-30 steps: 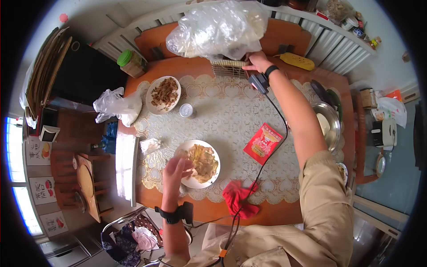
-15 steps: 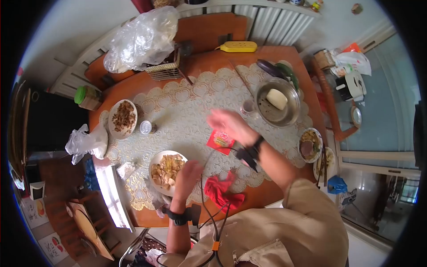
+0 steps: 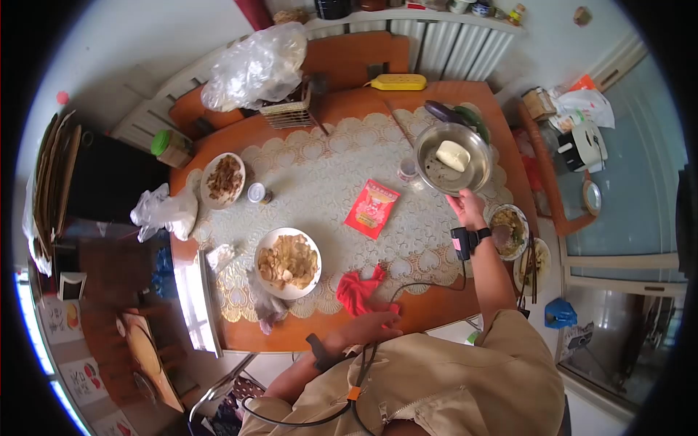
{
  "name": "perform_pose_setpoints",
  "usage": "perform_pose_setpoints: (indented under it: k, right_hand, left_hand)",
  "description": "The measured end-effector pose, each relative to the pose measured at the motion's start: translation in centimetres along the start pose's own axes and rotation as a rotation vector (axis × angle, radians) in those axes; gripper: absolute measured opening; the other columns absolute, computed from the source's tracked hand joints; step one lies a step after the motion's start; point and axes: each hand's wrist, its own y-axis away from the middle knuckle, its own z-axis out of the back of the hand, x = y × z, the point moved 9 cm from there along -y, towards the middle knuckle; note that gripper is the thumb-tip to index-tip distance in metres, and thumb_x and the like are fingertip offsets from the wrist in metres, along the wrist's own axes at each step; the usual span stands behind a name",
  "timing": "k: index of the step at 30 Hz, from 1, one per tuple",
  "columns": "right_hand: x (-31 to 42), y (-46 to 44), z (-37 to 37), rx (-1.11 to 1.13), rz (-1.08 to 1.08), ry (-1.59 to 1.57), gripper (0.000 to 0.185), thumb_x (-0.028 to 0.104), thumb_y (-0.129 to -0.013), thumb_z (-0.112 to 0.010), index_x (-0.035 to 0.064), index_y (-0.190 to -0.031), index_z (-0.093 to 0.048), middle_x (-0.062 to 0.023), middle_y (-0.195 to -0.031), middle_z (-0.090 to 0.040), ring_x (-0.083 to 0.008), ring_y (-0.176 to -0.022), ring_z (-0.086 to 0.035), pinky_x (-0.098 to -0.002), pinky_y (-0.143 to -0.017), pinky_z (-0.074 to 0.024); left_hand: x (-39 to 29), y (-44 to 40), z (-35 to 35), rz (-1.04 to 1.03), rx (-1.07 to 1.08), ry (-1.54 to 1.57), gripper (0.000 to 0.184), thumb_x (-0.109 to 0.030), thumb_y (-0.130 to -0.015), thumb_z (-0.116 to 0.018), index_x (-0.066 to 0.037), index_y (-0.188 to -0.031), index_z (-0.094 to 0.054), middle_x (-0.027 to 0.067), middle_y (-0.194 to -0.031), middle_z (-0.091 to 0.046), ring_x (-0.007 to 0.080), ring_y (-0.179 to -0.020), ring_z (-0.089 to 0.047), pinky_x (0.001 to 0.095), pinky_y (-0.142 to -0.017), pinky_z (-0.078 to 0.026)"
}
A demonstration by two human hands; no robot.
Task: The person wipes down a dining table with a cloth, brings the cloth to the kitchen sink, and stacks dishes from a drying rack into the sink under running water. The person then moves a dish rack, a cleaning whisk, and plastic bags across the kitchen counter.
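My right hand reaches to the near rim of a metal bowl, its fingers closed on the edge. Inside the bowl lies a pale, whitish block with dark specks around it. Low at the table's front edge is my left hand, slightly blurred, fingers loosely stretched and holding nothing I can see. Just beyond it lies a crumpled red cloth. A red printed packet rests flat mid-table. Left of the cloth stands a white plate of pale sliced food.
A plate of brown pieces and a small can stand at left. A small cup sits beside the bowl. Eggplant lies behind it. Two food plates, one with chopsticks, are at right. A wire basket stands at the back.
My right hand has moved from above the red packet to the metal bowl's rim, uncovering the packet. My left hand has left the plate of sliced food for the front edge by the cloth.
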Motion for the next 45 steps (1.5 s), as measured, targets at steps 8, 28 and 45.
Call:
perform_pose_setpoints:
  k: [8, 28, 45]
  right_hand:
    - [2.5, -1.4, -16.6, 0.299, 0.071, 0.184, 0.024, 0.008, -0.087, -0.060, -0.0056, -0.107, -0.058, -0.0161, -0.101, -0.066, -0.0256, -0.087, -0.069, -0.0350, -0.076, -0.0628]
    - [-1.4, -5.7, -21.3, 0.481, 0.137, 0.725, 0.030, 0.014, -0.086, -0.070, -0.0008, -0.111, -0.064, -0.0131, -0.091, -0.072, -0.0215, -0.084, -0.071, -0.0304, -0.071, -0.0575]
    - [16.6, -14.2, -10.3, -0.183, 0.609, 1.781, 0.045, 0.049, -0.065, -0.080, 0.0167, -0.096, -0.073, -0.0103, -0.090, -0.072, -0.0292, -0.090, -0.069, -0.0430, -0.085, -0.0535]
  left_hand:
    - [1.7, 1.5, -0.2, -0.123, -0.255, 0.064, 0.055, -0.036, -0.088, -0.071, -0.003, -0.129, -0.056, 0.0165, -0.115, -0.064, 0.0287, -0.110, -0.062, 0.0378, -0.094, -0.049]
    - [-1.1, 0.2, -1.3, -0.151, -0.105, 0.356, 0.056, -0.019, -0.094, -0.066, -0.006, -0.144, -0.045, 0.0115, -0.132, -0.060, 0.0208, -0.120, -0.059, 0.0353, -0.102, -0.046]
    - [-2.5, -1.4, -2.2, -0.003, 0.168, 0.800, 0.064, -0.013, -0.092, -0.069, -0.006, -0.148, -0.038, 0.0085, -0.118, -0.062, 0.0149, -0.113, -0.058, 0.0311, -0.100, -0.045]
